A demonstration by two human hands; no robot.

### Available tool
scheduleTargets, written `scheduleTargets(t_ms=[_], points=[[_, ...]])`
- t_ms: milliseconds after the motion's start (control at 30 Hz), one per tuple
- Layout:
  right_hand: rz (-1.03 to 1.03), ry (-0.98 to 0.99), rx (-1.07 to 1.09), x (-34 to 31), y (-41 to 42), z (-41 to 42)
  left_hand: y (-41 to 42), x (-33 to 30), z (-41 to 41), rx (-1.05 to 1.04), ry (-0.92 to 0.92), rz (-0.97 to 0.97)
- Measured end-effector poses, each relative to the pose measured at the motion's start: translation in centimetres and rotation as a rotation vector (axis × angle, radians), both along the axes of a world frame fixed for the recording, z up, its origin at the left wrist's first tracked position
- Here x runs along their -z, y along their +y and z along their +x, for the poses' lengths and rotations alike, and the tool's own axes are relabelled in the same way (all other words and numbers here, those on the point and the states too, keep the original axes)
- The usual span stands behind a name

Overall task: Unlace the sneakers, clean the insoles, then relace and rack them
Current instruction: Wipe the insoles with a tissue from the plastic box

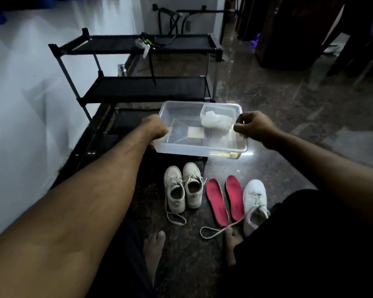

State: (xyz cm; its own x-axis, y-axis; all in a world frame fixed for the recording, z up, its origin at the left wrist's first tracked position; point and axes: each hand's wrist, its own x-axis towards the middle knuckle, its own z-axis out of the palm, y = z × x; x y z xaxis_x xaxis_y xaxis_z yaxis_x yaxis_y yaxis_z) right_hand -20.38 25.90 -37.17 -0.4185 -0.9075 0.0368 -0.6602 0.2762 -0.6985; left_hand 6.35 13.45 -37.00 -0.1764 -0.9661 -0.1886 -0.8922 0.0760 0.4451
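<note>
On a dark speckled stone floor (pixel 278 117), in a dim room with a white wall (pixel 19 93) along the left, everything is laid out. A black three-tier shoe rack (pixel 142 89) is stood against that wall; small unclear items are seen on its top shelf, the lower tiers look bare. Dark wooden furniture (pixel 299 29) is seen at the far right.

A clear plastic tub (pixel 200 147) is held off the floor between the two arms, long axis running left-right. Inside it a smaller clear box (pixel 219 111) is set in the far right corner, with a white crumpled cloth or bag (pixel 215 121) in or against it; which one cannot be told. A flat tan square (pixel 196 132) is seen on or through the tub bottom.

The left hand (pixel 155 127) is closed over the tub's left rim, fingers wrapped under. The right hand (pixel 252 127) is pinched on the right rim, thumb and fingertips pressed on the edge.

Below the tub, a pair of off-white sneakers (pixel 183 188) is stood side by side, toes pointing away from the person, long axes front-back, laces loose and trailing toward the camera. Right of them two red insoles (pixel 225 200) are laid flat, toes away. A third white sneaker (pixel 254 201) is set just right of the insoles, toe away, its lace (pixel 213 231) looped across the floor to bare toes (pixel 233 235).
</note>
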Motion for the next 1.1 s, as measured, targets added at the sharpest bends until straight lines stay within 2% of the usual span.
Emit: scheduleTargets(t_ms=[100,233,300,367,533,700,867,1100], points=[[0.09,0.093,-0.083,0.1,1.2,0.3,2.3,1.1,-0.2,-0.138,0.039,-0.1],[0.184,0.346,-0.171,-0.3,1.1,1.8,5.4,5.2,0.7,-0.307,0.236,-0.104],[0.201,0.488,-0.204,0.2,0.0,3.0,6.5,7.1,1.6,-0.329,0.253,-0.079],[0.206,0.542,-0.196,1.7,-1.4,4.9,6.7,8.5,3.3,-0.356,0.24,-0.042],[0.122,0.375,-0.134,9.0,-3.3,12.4,3.7,10.8,9.9,-0.538,0.188,0.051],[0.076,0.245,-0.258,18.0,-3.5,19.2,2.8,17.0,16.4,-0.777,0.262,0.148],[0.164,0.207,-0.416,25.5,-4.9,23.6,4.3,25.1,20.6,-0.957,0.262,0.241],[0.321,0.189,-0.509,32.7,-5.3,26.3,5.1,32.3,22.8,-1.089,0.217,0.356]])
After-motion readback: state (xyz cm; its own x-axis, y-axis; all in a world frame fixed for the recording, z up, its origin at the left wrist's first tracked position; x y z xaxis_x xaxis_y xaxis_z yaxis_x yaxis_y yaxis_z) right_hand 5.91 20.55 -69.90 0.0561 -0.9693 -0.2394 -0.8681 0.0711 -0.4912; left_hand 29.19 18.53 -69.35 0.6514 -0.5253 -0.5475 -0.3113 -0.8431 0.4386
